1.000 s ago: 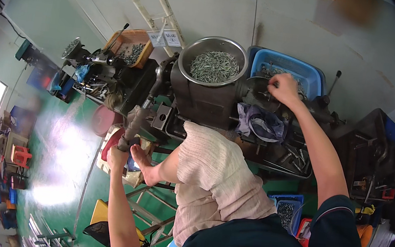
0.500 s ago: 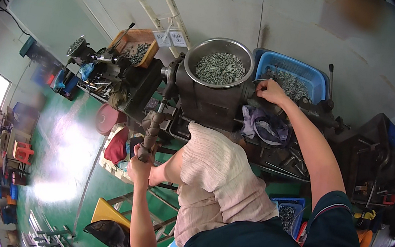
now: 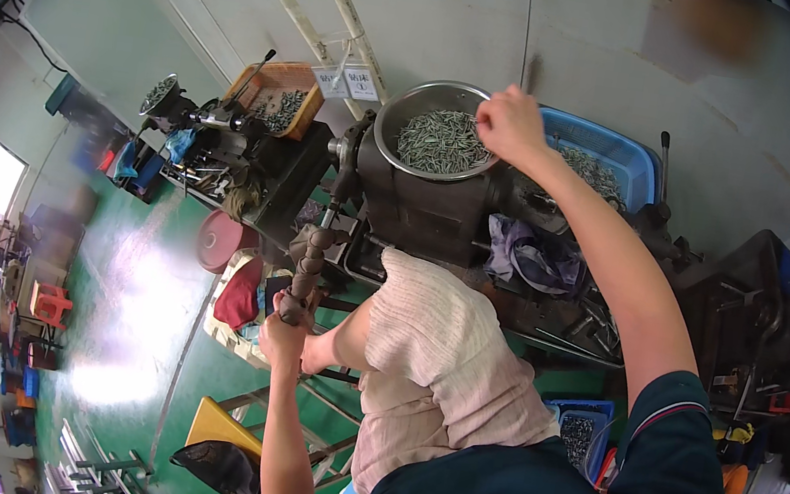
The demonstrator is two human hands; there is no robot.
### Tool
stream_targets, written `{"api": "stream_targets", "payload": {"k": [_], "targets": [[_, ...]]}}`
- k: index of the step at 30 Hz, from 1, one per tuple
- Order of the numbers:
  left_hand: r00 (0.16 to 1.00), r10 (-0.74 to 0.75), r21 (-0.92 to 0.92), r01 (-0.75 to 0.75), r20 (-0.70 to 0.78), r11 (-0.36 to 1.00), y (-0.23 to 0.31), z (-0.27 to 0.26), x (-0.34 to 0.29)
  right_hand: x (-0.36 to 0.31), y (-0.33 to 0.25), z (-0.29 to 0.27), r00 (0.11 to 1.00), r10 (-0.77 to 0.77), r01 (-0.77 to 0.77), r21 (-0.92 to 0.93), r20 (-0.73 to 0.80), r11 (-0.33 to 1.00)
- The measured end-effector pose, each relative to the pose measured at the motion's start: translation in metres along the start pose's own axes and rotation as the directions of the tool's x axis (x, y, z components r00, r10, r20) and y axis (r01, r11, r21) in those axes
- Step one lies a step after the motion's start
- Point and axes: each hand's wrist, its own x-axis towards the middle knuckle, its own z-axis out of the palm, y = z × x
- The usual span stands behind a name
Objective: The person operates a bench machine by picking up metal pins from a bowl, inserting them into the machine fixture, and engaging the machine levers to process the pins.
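My left hand [image 3: 281, 340] is wrapped round the dark knobbed end of a machine lever [image 3: 310, 265] that slopes up to the left side of a dark metal machine [image 3: 416, 208]. On top of the machine rests a steel bowl [image 3: 451, 96] holding many thin metal pins [image 3: 440, 142]. Over the bowl's right rim hovers my right hand [image 3: 513, 127], fingers curled together; whatever they may hold is hidden. Just right of that hand, a blue plastic basket [image 3: 598, 129] contains small metal parts [image 3: 592, 174].
A purple cloth [image 3: 535, 257] lies below the machine's right end, beside loose tools [image 3: 597, 321]. An orange basket of parts [image 3: 309, 112] stands on the neighbouring machine at left. By my right side is a blue bin [image 3: 583, 415]; a yellow stool [image 3: 223, 430] stands at lower left.
My right hand has moved up and left, from the machine's right end in front of the blue basket to the bowl's right rim. My left hand stays on the lever.
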Motion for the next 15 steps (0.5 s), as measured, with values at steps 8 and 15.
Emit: {"api": "stream_targets", "payload": {"k": [8, 15], "targets": [[1.000, 0.002, -0.009, -0.002, -0.008, 1.000, 0.005, -0.004, -0.002, 0.018, -0.010, 0.019, 0.939, -0.062, 0.084, -0.050, 0.339, 0.995], [1.000, 0.001, -0.009, -0.001, -0.029, 1.000, 0.001, -0.002, -0.002, 0.017, -0.010, 0.006, 0.997, 0.059, -0.069, 0.258, 0.047, 0.964]]}}
